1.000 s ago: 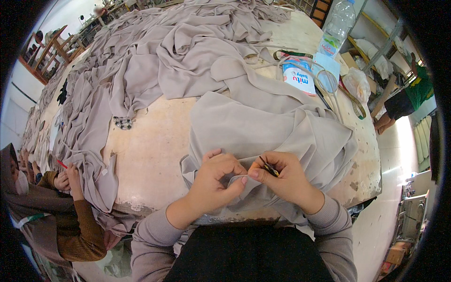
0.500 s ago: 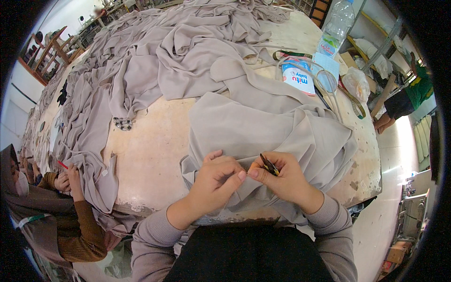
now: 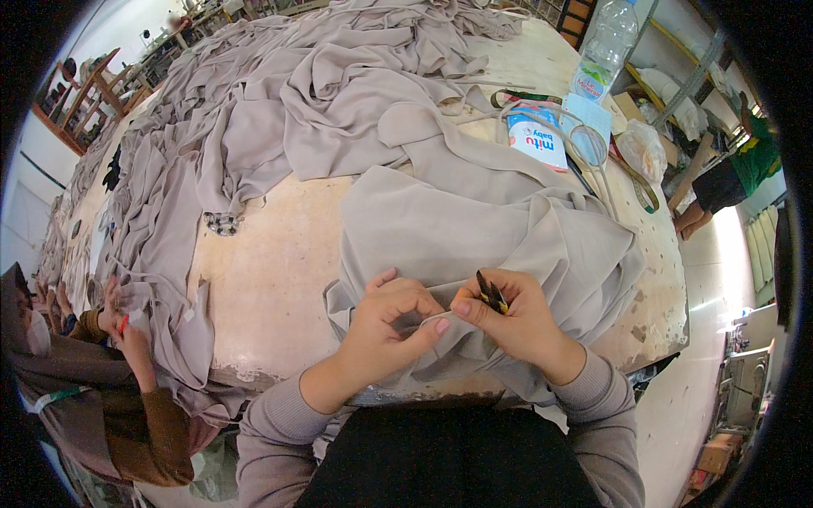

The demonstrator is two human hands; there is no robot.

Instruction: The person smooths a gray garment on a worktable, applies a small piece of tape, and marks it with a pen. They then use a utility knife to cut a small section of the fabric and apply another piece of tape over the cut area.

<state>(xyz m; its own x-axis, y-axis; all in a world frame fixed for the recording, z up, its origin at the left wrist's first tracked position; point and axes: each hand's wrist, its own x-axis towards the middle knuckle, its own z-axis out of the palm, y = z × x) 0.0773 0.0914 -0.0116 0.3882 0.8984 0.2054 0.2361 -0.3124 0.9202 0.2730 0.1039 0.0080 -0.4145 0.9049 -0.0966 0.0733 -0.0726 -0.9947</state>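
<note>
A grey cloth [image 3: 432,224] lies heaped in front of me near the table edge. My left hand [image 3: 385,326] is closed, with a fold of its edge between thumb and fingers. Small thread snips [image 3: 491,294], black with some yellow, are tucked in my right hand [image 3: 529,317], blades pointing up and away from me. The thumb and forefinger of that hand pinch together beside the cloth edge; something orange shows at the fingertip. Whether they also grip the cloth or a thread is too small to tell.
More grey cloth [image 3: 339,102] covers the far and left table [image 3: 262,262]. At the far right are a plastic bottle [image 3: 605,51], a blue and white pack [image 3: 538,140] and a tape measure [image 3: 639,186]. A co-worker's hand [image 3: 131,339] holds a red tool at left.
My right hand has drawn slightly up and away from my left fingertips, the snips with it. The cloth edge shows more between my hands. The co-worker's hands at left have shifted.
</note>
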